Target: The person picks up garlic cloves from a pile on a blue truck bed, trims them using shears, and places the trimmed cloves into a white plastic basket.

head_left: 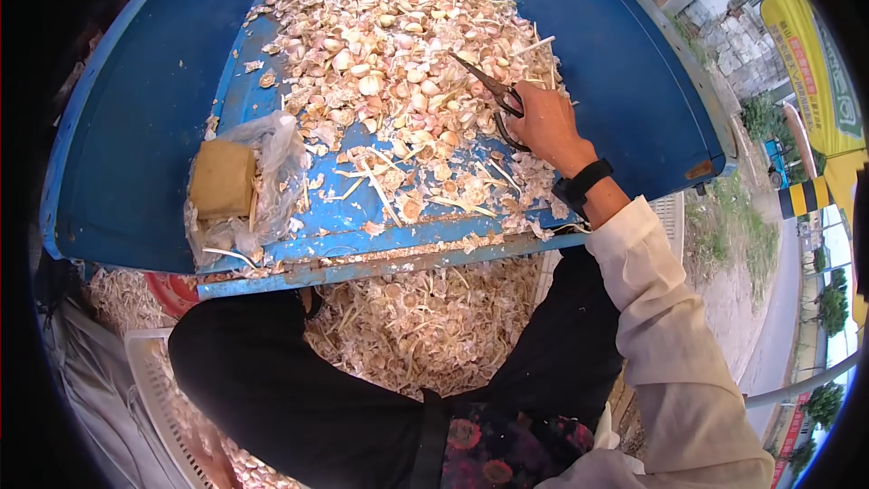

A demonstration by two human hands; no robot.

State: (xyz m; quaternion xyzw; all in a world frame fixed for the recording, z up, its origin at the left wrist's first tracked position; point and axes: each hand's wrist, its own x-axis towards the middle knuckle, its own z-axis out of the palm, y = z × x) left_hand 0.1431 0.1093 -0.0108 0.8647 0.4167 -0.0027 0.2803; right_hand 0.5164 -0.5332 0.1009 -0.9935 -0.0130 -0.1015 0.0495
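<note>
My right hand (549,129) is closed round the handles of dark scissors (489,81), whose blades point up and left over a heap of garlic cloves (389,36) on a blue metal bed (326,208). A black band circles the wrist. Loose skins and cut stalks (385,195) lie nearer the bed's front edge. At the left, a yellowish block (222,178) rests on a clear plastic bag (282,167). My left hand does not show.
Blue side walls flank the bed. Below its front edge, garlic skins and stalks (416,326) are piled between my legs. A white crate (163,389) stands at the lower left. Yellow banners (815,63) and a road lie at the right.
</note>
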